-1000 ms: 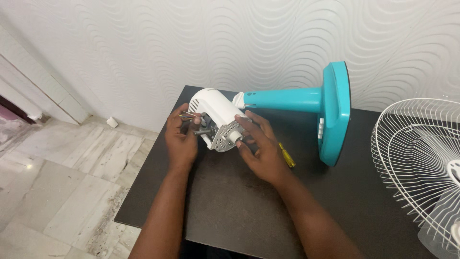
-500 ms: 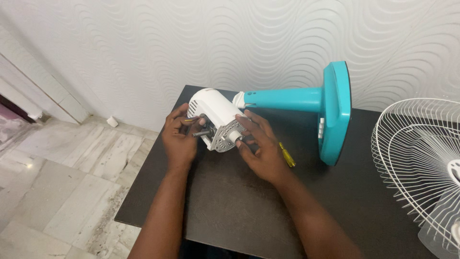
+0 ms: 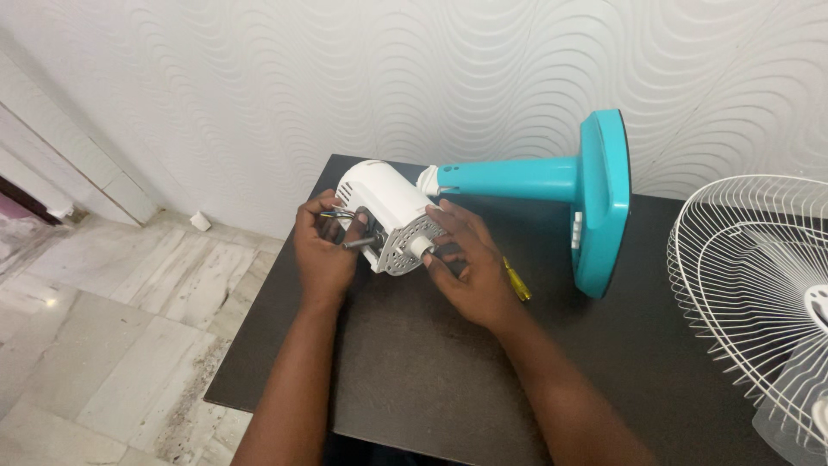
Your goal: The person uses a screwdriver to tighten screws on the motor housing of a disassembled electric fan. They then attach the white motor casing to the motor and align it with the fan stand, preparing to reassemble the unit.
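left hand (image 3: pixel 323 250) fingers curled on wires and shaft, motor's 9 o'clock side | right hand (image 3: pixel 466 263) pinching motor (image 3: pixel 384 211) front hub, 3 o'clock | motor lies mid-table (image 3: pixel 414 371) | screwdriver (image 3: pixel 517 280) beside right hand | teal base (image 3: pixel 599 198) 2 o'clock | grille (image 3: pixel 750 285) 3 o'clock

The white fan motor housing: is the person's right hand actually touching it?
Touching. In the head view the right hand has its fingers pressed against the white motor housing.
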